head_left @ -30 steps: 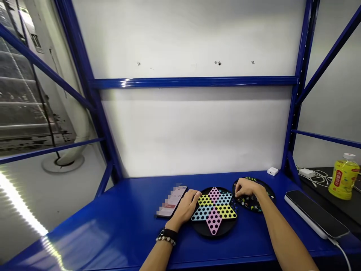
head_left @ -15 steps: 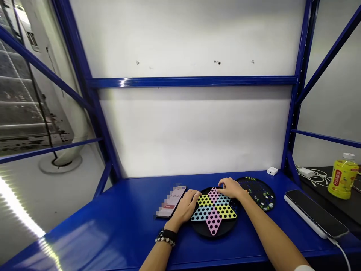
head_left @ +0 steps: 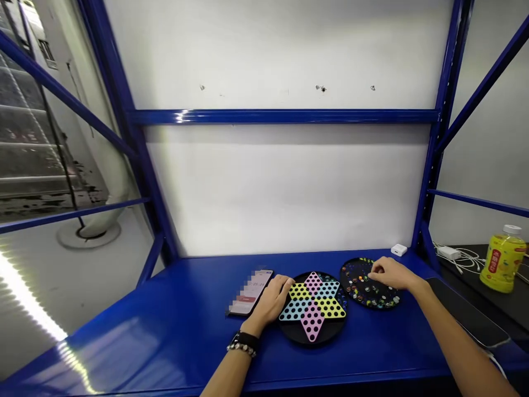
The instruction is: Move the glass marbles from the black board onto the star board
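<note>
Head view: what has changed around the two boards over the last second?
The right hand went left from the marble tray to the star board, then came back right and now hovers over the tray's marbles. Whether it picked up or let go of a marble can't be seen. The left hand stayed at the star board's left edge, and the phone stayed beside it.

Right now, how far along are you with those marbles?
Little looks done: the Chinese checkers board shows mostly bare coloured holes, with a few marbles at its right edge. In hand: the right hand is over the round black tray; whether it holds a marble, I cannot tell. Left: many marbles lie in the tray. The left hand rests on the board.
</note>
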`<state>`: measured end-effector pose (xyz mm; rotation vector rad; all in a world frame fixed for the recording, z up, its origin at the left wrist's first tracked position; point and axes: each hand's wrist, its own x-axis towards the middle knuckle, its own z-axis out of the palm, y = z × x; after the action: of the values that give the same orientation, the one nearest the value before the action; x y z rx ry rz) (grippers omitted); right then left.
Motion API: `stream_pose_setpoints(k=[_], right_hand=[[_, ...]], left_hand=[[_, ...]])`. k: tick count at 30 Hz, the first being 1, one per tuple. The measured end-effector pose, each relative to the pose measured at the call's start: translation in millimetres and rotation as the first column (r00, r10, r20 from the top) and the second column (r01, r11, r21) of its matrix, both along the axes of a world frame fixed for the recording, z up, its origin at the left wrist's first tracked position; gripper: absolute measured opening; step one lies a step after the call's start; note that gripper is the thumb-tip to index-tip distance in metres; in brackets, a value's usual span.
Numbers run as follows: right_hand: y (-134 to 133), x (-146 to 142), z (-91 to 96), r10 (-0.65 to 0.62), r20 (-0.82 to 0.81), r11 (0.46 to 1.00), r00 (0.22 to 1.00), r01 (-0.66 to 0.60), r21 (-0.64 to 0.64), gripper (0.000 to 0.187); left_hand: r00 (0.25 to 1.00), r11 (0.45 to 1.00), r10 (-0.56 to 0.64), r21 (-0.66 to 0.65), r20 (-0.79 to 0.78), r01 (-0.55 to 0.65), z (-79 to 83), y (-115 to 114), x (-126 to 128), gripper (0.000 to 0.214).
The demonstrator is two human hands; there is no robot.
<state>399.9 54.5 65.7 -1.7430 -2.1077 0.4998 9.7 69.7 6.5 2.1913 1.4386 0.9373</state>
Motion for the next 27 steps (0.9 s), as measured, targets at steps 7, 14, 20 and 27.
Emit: stream_pose_setpoints(k=[7,14,20,27], right_hand=[[-33.3,15.4,-9.4,0.098,0.077,0.982,0.992,-0.084,-0.169,0.013],[-27.6,-5.2,-26.0,0.171,0.009,0.97,0.985,-0.166,-0.179,0.011],[-21.8,-20.7,-29.5,0.202,0.019,0.971,0.979,-0.198,-0.132,0.014],[-14.4,-41.4,-34.0,0.189,-0.002,0.982,0.982,-0.189,-0.001,0.014]], left_hand=[[1.0,1.0,-0.002,-0.002,-0.006,0.002,1.5,-1.1,1.2,0.051],[1.0,1.0,0.001,0.006,-0.014,-0.001,0.6,-1.3,0.7,0.05],[1.0,1.0,0.011,0.003,-0.007,-0.011,2.5,-2.6,1.9,0.048],[1.0,1.0,0.008,0.014,-0.014,-0.008,3.2,-3.8,1.6,0.048]])
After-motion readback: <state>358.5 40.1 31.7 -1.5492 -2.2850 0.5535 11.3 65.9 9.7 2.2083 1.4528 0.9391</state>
